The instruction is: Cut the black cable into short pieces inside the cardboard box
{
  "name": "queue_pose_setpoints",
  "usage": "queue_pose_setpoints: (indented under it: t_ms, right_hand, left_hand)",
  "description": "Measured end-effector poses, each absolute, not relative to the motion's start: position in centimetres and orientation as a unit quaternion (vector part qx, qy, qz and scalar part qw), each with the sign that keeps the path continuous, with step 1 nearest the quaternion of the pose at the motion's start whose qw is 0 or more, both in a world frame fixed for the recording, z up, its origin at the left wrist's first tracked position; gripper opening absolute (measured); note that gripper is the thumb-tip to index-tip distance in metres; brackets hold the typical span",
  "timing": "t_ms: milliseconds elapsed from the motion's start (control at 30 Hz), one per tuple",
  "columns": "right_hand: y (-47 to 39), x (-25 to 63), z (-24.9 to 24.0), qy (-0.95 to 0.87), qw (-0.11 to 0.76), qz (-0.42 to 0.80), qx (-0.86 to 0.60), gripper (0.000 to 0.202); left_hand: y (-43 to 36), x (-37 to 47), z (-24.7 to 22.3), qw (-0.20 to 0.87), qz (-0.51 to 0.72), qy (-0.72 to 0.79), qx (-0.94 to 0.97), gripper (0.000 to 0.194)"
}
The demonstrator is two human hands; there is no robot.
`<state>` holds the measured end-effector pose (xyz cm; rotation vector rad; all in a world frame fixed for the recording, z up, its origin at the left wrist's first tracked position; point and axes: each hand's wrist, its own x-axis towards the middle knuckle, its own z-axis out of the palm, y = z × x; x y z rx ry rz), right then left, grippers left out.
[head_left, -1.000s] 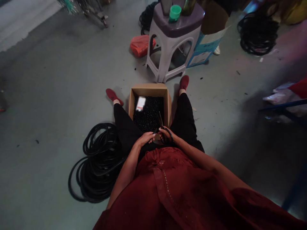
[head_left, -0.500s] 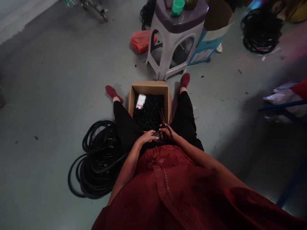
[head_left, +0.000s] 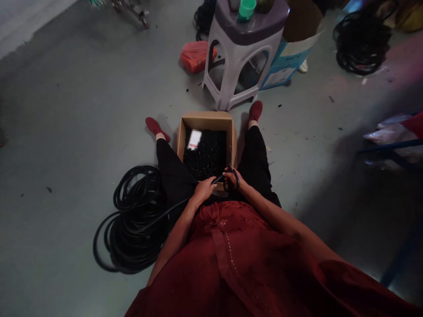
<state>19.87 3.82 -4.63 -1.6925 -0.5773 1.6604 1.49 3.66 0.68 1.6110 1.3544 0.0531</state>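
Note:
Between my legs stands an open cardboard box (head_left: 207, 115), partly filled with small black pieces (head_left: 206, 156); a white label (head_left: 194, 139) lies on them. My left hand (head_left: 204, 190) is closed around a black hose (head_left: 178, 204), which runs back to a large coil (head_left: 139, 224) on the floor at the left. Black-handled scissors (head_left: 236, 179) are in my right hand (head_left: 233, 177), their blades pointing away from me over the box's right side. The end of the hose reaches the fingers of my right hand, near the scissors.
Beyond the box stands a stool (head_left: 228, 66) with a green-lidded container (head_left: 246, 9) on it. Beside it are a red bag (head_left: 194, 57) and a blue carton (head_left: 280, 66). Another black coil (head_left: 361, 44) lies far right, and a blue frame (head_left: 393, 147) stands at the right.
The scissors have swung more upright and moved slightly right with my right hand. My left hand has moved slightly toward it, and more of the hose now shows stretched from the coil.

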Motion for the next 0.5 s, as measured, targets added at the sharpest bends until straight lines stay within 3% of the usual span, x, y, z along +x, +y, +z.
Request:
queue_pose_setpoints:
  t_ms: [333, 500]
  right_hand:
    - [2.8, 19.6, -5.6, -0.275, 0.321, 0.590, -0.687, 0.040]
    - [1.8, 19.4, -5.5, -0.336, 0.267, 0.588, -0.686, 0.039]
  left_hand:
    - [4.3, 0.2, -1.5, 0.507, 0.086, 0.603, 0.610, 0.039]
    - [5.5, -1.7, -2.7, 0.524, 0.130, 0.630, 0.558, 0.039]
